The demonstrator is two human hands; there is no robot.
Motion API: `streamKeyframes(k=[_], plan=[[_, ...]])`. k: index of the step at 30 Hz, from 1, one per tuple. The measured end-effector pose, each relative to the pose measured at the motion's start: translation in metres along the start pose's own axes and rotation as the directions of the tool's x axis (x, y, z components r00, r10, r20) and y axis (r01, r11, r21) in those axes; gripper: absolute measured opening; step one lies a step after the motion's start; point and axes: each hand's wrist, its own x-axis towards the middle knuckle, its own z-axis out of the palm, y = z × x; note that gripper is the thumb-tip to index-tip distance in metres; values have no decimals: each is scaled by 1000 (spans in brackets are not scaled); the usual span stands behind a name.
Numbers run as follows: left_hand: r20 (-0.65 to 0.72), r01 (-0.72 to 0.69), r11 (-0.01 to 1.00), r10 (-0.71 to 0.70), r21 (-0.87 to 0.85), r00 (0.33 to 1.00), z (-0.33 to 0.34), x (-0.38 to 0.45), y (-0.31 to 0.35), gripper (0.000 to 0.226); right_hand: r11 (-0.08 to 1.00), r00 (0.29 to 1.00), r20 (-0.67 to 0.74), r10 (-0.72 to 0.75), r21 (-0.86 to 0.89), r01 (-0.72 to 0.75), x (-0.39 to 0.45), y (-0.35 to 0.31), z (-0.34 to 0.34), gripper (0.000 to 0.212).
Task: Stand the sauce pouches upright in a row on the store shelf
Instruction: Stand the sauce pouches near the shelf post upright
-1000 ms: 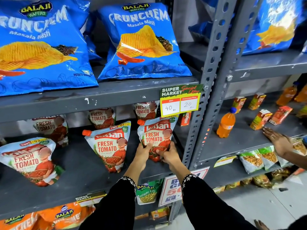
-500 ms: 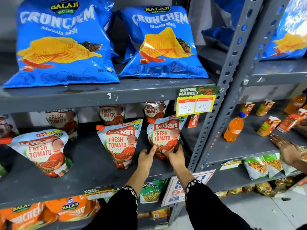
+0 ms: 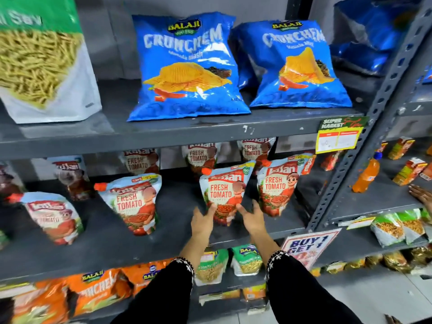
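Both hands, left hand (image 3: 203,219) and right hand (image 3: 253,218), grasp the lower sides of one upright white-and-red tomato sauce pouch (image 3: 225,190) on the grey metal shelf (image 3: 98,239).

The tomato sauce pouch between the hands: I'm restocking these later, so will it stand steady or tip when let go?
The sauce pouch probably tips easily: it narrows toward its base and leans, as its neighbour does. It looks soft, so the left hand and right hand likely dent it. The glossy film may be slippery.

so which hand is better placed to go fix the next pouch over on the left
Left. The left hand sits on the side nearer the leaning pouch; the right hand would have to cross the held pouch.
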Motion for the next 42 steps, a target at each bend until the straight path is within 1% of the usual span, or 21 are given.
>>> streamKeyframes(k=[2,5,8,10,12,18,23,28,32,35,39,42], plan=[[43,-25,1000,26,-18,999,-5,10,5,81,999,997,75,-11,47,8,-3,-5,7,69],[107,-21,997,29,-70,994,-4,21,12,73,978,983,184,0,204,-38,-3,-7,13,61],[169,-11,989,36,-150,985,-1,25,15,52,969,966,258,31,228,-93,-2,-13,14,45],[217,54,971,-2,-233,976,0,25,18,48,966,953,298,46,230,-119,0,-15,13,31],[231,99,953,-32,-286,972,1,27,21,47,962,943,326,60,232,-142,3,-17,12,23],[209,115,945,-51,-305,977,-2,28,25,49,964,941,328,86,210,-162,4,-17,16,27],[172,98,944,-45,-315,984,-11,29,23,47,971,934,347,86,180,-157,-1,-16,25,25],[132,83,943,-42,-322,990,-26,30,20,47,971,927,365,89,174,-162,-6,-16,40,32],[104,80,943,-49,-324,993,-36,32,19,46,976,923,374,89,155,-156,-9,-16,51,28],[108,85,941,-52,-329,993,-39,33,19,46,977,928,358,98,141,-158,-7,-13,54,28],[108,84,936,-49,-343,993,-38,32,18,47,983,931,356,76,132,-130,-7,-16,54,25],[111,83,935,-47,-345,993,-37,31,18,47,984,947,316,58,144,-109,-10,-14,51,27]])
